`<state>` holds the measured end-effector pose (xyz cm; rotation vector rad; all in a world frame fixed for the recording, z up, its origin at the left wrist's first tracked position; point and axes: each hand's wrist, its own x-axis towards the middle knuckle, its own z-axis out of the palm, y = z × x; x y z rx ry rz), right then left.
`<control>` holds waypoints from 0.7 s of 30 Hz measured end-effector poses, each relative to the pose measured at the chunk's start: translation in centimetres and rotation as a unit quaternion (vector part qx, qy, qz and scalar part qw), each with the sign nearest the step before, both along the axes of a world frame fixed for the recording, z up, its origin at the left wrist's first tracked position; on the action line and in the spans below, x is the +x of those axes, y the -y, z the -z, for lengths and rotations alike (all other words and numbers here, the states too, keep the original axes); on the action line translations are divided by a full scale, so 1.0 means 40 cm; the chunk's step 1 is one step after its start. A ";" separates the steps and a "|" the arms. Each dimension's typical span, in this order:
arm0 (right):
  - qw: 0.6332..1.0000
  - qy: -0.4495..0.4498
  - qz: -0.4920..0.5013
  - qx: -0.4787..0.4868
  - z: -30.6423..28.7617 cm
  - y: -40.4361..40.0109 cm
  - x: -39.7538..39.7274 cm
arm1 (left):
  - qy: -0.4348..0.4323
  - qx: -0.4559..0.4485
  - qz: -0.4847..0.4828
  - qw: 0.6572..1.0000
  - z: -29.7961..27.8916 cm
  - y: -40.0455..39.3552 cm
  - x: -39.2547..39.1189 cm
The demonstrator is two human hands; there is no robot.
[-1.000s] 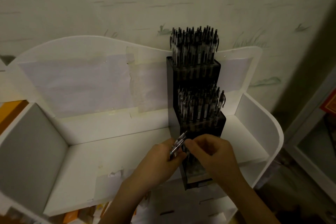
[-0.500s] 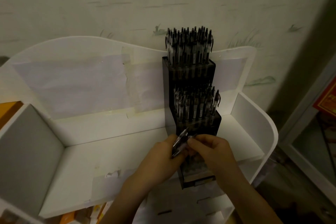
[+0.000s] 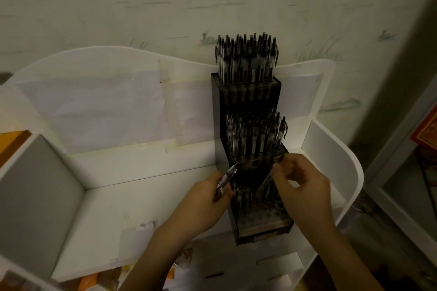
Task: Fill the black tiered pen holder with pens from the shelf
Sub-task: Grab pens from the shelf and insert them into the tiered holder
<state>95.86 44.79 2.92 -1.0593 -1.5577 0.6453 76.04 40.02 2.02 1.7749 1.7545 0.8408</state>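
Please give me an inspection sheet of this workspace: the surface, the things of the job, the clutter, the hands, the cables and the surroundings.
Surface: white shelf unit, with tape patches and paper on its back panel.
Job's things: black tiered pen holder stands on the shelf; top and middle tiers packed with pens, front tier only partly filled, with open holes showing.
Clutter: orange items below the shelf, blurred.
Hands: left hand has a bundle of pens in its grip; right hand pinches a single pen over the front tier.
Cables: nothing seen.
Surroundings: patterned wall behind; red object at the right edge.
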 end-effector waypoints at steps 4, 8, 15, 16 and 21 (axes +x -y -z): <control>0.999 0.040 -0.009 -0.005 0.053 -0.005 -0.014 | 0.007 -0.009 -0.001 1.000 -0.003 -0.003 0.001; 0.997 0.071 -0.022 -0.012 0.108 -0.024 -0.016 | 0.010 -0.002 -0.001 1.000 -0.007 -0.003 0.003; 0.992 0.110 -0.029 -0.052 0.214 -0.031 -0.019 | 0.003 -0.008 0.007 1.000 -0.002 -0.002 0.004; 0.992 0.106 -0.028 -0.054 0.217 -0.034 -0.019 | 0.003 -0.009 0.008 1.000 -0.001 -0.003 0.005; 0.993 0.097 -0.026 -0.059 0.207 -0.040 -0.021 | 0.003 -0.010 0.009 1.000 0.002 -0.004 0.009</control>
